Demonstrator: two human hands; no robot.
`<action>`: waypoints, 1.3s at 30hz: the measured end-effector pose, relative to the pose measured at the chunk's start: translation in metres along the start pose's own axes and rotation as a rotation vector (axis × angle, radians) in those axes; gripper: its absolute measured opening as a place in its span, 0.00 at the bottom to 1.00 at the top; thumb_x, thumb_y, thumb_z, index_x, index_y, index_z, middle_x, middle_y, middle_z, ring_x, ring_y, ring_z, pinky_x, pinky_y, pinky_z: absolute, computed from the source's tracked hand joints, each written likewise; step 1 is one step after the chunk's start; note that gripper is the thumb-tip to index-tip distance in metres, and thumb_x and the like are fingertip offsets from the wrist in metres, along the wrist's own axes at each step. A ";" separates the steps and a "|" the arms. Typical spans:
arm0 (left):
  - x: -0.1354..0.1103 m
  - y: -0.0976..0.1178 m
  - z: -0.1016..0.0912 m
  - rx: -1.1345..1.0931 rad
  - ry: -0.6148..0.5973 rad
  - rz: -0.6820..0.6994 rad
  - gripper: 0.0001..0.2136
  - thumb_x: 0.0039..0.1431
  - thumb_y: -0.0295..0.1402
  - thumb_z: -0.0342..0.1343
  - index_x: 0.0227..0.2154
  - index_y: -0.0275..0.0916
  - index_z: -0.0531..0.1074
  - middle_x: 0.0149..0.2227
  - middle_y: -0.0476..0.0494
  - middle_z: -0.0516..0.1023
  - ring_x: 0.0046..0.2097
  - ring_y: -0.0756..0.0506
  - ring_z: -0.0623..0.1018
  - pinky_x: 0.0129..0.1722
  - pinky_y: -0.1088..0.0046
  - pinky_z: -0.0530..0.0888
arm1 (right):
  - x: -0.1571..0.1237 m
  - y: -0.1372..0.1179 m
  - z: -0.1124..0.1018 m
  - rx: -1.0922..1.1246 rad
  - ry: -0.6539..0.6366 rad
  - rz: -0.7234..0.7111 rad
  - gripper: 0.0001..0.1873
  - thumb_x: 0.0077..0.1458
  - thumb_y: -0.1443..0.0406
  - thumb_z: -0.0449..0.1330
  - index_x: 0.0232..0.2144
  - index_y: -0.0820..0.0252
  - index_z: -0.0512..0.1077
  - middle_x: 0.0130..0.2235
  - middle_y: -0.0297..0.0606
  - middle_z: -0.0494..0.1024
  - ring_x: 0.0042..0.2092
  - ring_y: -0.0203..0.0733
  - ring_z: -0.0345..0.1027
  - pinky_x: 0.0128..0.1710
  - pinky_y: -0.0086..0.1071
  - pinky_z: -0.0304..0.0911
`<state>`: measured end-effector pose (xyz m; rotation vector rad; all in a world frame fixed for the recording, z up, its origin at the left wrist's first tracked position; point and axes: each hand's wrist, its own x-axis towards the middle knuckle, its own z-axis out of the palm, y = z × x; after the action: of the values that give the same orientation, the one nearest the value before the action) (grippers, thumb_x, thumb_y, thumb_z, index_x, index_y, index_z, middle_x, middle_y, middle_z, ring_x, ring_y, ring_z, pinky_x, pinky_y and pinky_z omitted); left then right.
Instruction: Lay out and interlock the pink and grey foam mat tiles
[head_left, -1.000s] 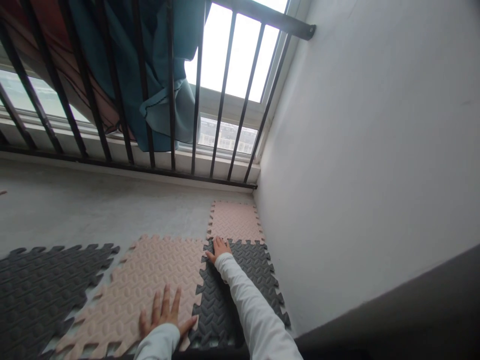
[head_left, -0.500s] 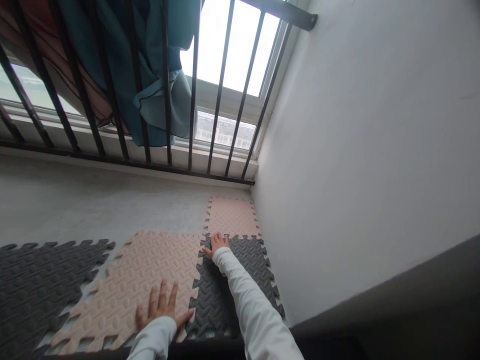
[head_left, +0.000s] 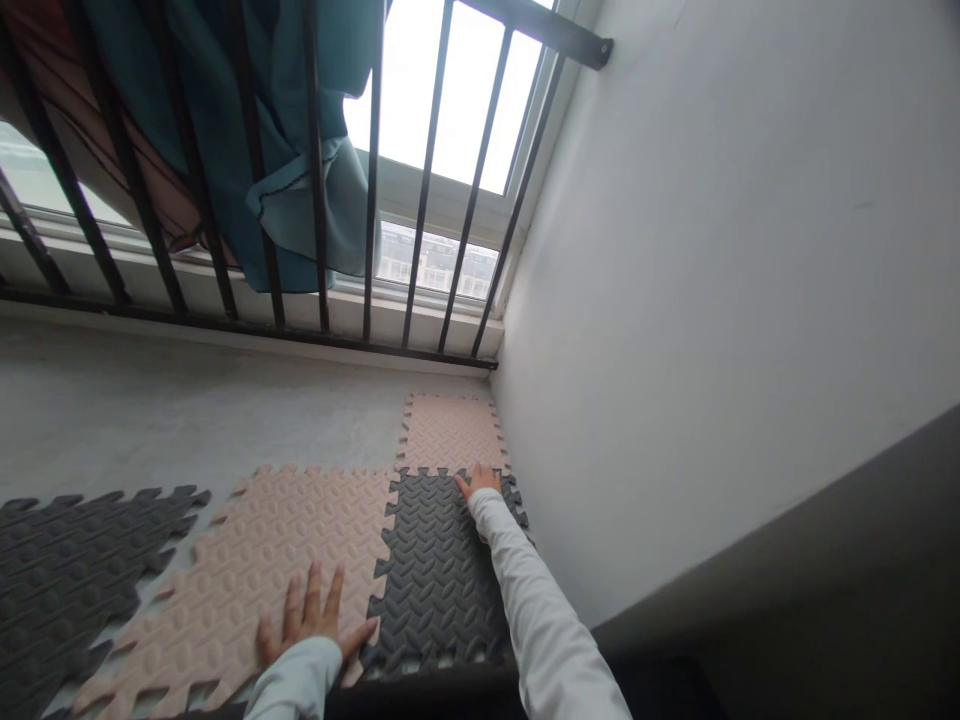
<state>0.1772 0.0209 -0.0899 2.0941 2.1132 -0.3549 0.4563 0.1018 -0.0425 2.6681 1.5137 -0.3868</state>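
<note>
My left hand [head_left: 311, 622] lies flat with fingers spread on a large pink foam puzzle mat [head_left: 247, 570], near its right edge. My right hand [head_left: 481, 481] is stretched forward, fingers flat, pressing the far right corner of a dark grey foam mat [head_left: 431, 560] where it meets a small pink mat [head_left: 448, 432] against the wall. The grey mat sits between the large pink mat and the white wall. Both arms wear white sleeves.
Another dark grey puzzle mat [head_left: 67, 560] lies loose at the left on the bare concrete floor [head_left: 172, 410]. Black window bars [head_left: 315, 200] with teal cloth [head_left: 262, 130] hanging behind run along the far side. A white wall [head_left: 712, 270] closes the right.
My right hand slid from the near-left corner of the grey mat's far edge to its far right corner by the wall. The left hand stays flat on the pink mat.
</note>
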 end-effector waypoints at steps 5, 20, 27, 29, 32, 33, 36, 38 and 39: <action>-0.003 -0.001 -0.003 -0.049 0.047 0.046 0.36 0.42 0.57 0.42 0.55 0.48 0.49 0.62 0.46 0.41 0.61 0.39 0.43 0.54 0.48 0.42 | 0.005 0.017 0.003 0.009 0.069 0.194 0.42 0.52 0.48 0.40 0.56 0.80 0.46 0.59 0.57 0.48 0.60 0.51 0.37 0.57 0.40 0.33; -0.012 0.006 -0.018 -0.051 0.013 -0.011 0.37 0.39 0.56 0.44 0.55 0.50 0.48 0.62 0.49 0.42 0.62 0.39 0.39 0.55 0.49 0.36 | -0.032 -0.090 0.002 -0.048 -0.131 -0.340 0.39 0.49 0.47 0.45 0.58 0.61 0.44 0.62 0.47 0.37 0.61 0.48 0.25 0.56 0.49 0.27; -0.010 0.005 -0.023 -0.113 -0.054 0.005 0.37 0.39 0.54 0.45 0.55 0.50 0.47 0.62 0.49 0.40 0.61 0.39 0.38 0.54 0.48 0.35 | -0.037 -0.125 0.018 -0.039 -0.174 -0.384 0.31 0.53 0.52 0.40 0.57 0.58 0.48 0.62 0.45 0.39 0.61 0.46 0.27 0.56 0.53 0.26; -0.009 0.003 -0.023 -0.139 -0.056 0.018 0.37 0.39 0.53 0.45 0.56 0.50 0.47 0.62 0.48 0.39 0.61 0.38 0.38 0.54 0.47 0.35 | -0.035 -0.125 0.020 -0.059 -0.155 -0.407 0.30 0.54 0.54 0.40 0.56 0.59 0.50 0.61 0.42 0.41 0.61 0.45 0.28 0.56 0.52 0.26; -0.009 0.003 -0.024 -0.173 -0.049 0.029 0.38 0.39 0.53 0.47 0.56 0.48 0.47 0.62 0.46 0.39 0.61 0.38 0.37 0.54 0.46 0.34 | -0.030 -0.126 0.021 -0.074 -0.121 -0.445 0.28 0.53 0.55 0.41 0.56 0.57 0.51 0.61 0.39 0.43 0.61 0.44 0.30 0.56 0.53 0.27; -0.010 0.004 -0.025 -0.181 -0.054 0.027 0.38 0.38 0.53 0.47 0.56 0.48 0.47 0.62 0.46 0.39 0.61 0.38 0.37 0.54 0.46 0.34 | -0.028 -0.126 0.020 -0.077 -0.117 -0.446 0.27 0.53 0.55 0.42 0.55 0.55 0.52 0.61 0.38 0.44 0.61 0.44 0.31 0.56 0.53 0.28; -0.013 0.008 -0.029 -0.234 -0.050 0.024 0.40 0.36 0.51 0.50 0.56 0.48 0.48 0.62 0.46 0.40 0.61 0.37 0.37 0.54 0.47 0.33 | -0.023 -0.126 0.013 -0.113 -0.152 -0.373 0.25 0.53 0.56 0.44 0.53 0.51 0.56 0.60 0.36 0.48 0.61 0.43 0.35 0.56 0.52 0.31; -0.012 0.005 -0.033 -0.299 -0.047 0.036 0.39 0.35 0.48 0.53 0.55 0.48 0.50 0.62 0.47 0.41 0.61 0.37 0.39 0.55 0.48 0.35 | -0.021 -0.120 0.006 -0.151 -0.190 -0.306 0.25 0.52 0.56 0.46 0.53 0.52 0.56 0.60 0.38 0.49 0.61 0.44 0.37 0.56 0.51 0.35; -0.011 0.000 -0.036 -0.344 -0.052 0.042 0.38 0.36 0.45 0.53 0.55 0.48 0.52 0.62 0.47 0.43 0.61 0.38 0.42 0.56 0.49 0.38 | -0.021 -0.115 0.004 -0.164 -0.198 -0.288 0.27 0.51 0.56 0.47 0.54 0.54 0.55 0.60 0.41 0.49 0.60 0.46 0.38 0.55 0.51 0.38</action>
<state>0.1799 0.0202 -0.0522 1.9051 1.9344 -0.0351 0.3478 0.1432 -0.0323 2.2215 1.7817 -0.4988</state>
